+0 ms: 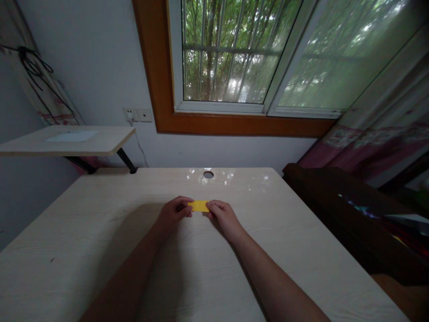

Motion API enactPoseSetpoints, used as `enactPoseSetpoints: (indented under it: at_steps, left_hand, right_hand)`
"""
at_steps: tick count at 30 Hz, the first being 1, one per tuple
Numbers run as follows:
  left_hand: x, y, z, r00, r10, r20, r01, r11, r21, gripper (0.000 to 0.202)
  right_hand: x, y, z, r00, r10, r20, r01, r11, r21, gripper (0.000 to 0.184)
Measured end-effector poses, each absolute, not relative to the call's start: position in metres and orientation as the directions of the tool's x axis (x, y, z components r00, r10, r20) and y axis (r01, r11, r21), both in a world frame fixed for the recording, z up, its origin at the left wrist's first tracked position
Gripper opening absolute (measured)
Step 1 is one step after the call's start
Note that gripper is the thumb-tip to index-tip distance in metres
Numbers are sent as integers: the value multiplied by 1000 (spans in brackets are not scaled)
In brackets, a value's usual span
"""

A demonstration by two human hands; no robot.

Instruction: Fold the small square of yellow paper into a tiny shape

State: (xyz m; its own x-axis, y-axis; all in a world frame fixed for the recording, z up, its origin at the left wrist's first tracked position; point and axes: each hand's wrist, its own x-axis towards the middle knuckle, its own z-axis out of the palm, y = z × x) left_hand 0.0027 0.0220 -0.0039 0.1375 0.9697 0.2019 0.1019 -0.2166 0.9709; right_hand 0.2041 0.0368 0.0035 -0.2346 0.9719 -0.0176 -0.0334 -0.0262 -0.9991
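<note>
A small yellow piece of paper, folded or cut to a narrow rectangle, lies just above the middle of the frame, low over or on the pale wood-grain table; I cannot tell whether it touches the surface. My left hand pinches its left end between thumb and fingertips, closed on the paper. My right hand does the same at the right end, also closed on it. The two hands are near each other with only the yellow strip showing between them, and both forearms run down to the lower edge of the frame.

In my judgement the work in hand is fine paper handling, and it is done well when both pinches sit at the very ends, the pressure is even, and the strip is kept level and square to the table edge, so that the edges line up without slipping.

Beyond the hands, upper centre of the tabletop, is a round cable hole. At left of the frame a lighter side shelf carries a white sheet. On the wall above it sits a wall socket with a plug in it. A barred window in a brown frame fills the upper centre, with trees outside. A patterned curtain hangs at right, above a dark wooden piece of furniture.
</note>
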Motion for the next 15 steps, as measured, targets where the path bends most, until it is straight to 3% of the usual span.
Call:
enactPoseSetpoints:
  at_steps: [5, 15]
  left_hand:
    - [1, 25, -6, 185, 885, 428, 192, -459, 867, 30]
    - [1, 29, -7, 281, 791, 544, 275, -609, 744, 19]
  right_hand:
    - [206, 36, 6, -216, 976, -19, -62, -33, -998, 35]
    - [206, 35, 7, -257, 966, -22, -59, -38, -998, 34]
